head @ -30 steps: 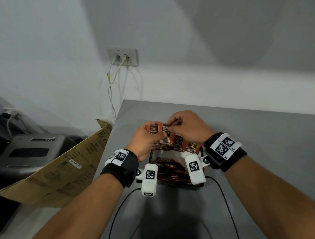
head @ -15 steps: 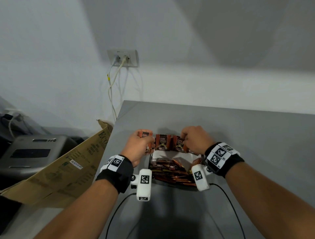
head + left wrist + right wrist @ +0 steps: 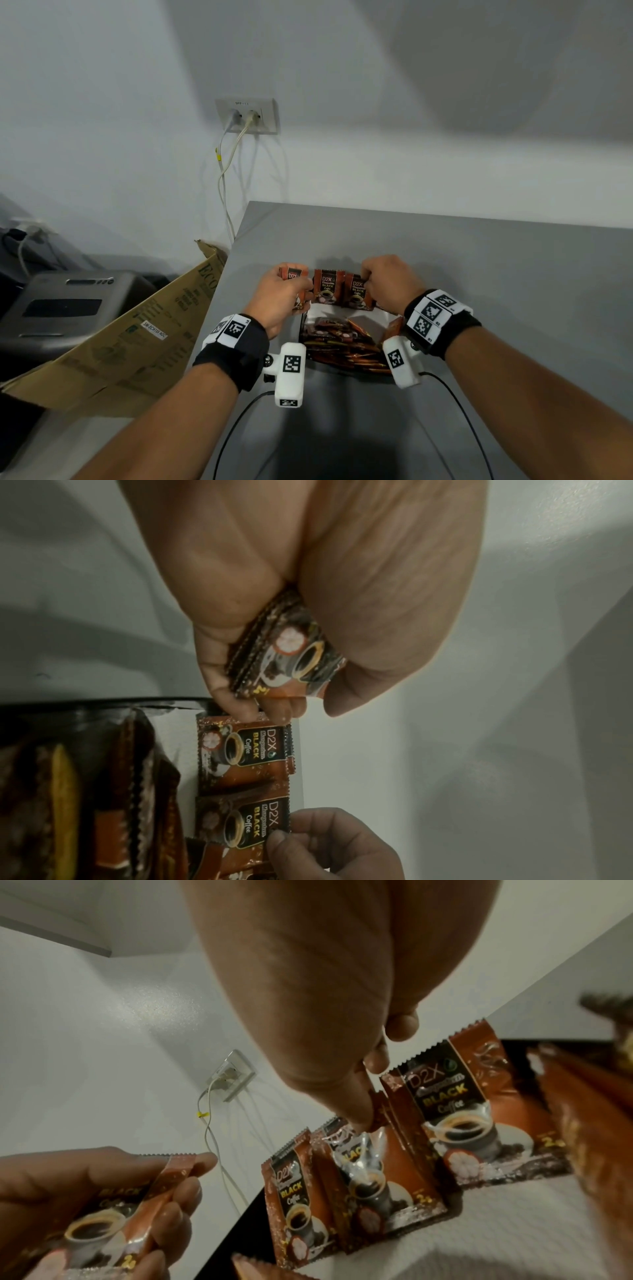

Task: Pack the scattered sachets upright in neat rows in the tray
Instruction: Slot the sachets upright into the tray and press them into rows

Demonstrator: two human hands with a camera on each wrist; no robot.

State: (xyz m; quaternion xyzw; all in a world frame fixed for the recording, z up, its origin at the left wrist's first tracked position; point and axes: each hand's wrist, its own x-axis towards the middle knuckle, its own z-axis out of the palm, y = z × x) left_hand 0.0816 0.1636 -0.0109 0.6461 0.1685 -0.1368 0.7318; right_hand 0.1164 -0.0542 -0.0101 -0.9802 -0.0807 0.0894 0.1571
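I take the tray (image 3: 385, 317) as my landmark. My left hand (image 3: 277, 301) sits just off its far-left corner, fingers and thumb curled round a small stack of sachets (image 3: 291, 653); I count at least 2 edges, no more can be told. My right hand (image 3: 388, 286) is at the tray's far wall, thumb and forefinger pinching the top of a standing sachet (image 3: 377, 1110) in the row (image 3: 342, 289).

The move turns on this: the gap for the stack looks to lie at the row's left end, directly beside my left hand, so that hand is the nearer. The held stack's long axis runs roughly upright, matching the row, so I judge it needs only a short slide toward the tray's far wall and down.

The sachets are flat foil-like packets, glossy, brown and orange, with serrated ends; they crinkle and reflect light. They stand leaning on the wall and would likely topple if unsupported. Nearer me inside the tray, loose sachets (image 3: 342, 346) lie heaped flat over a white liner (image 3: 514, 1231).
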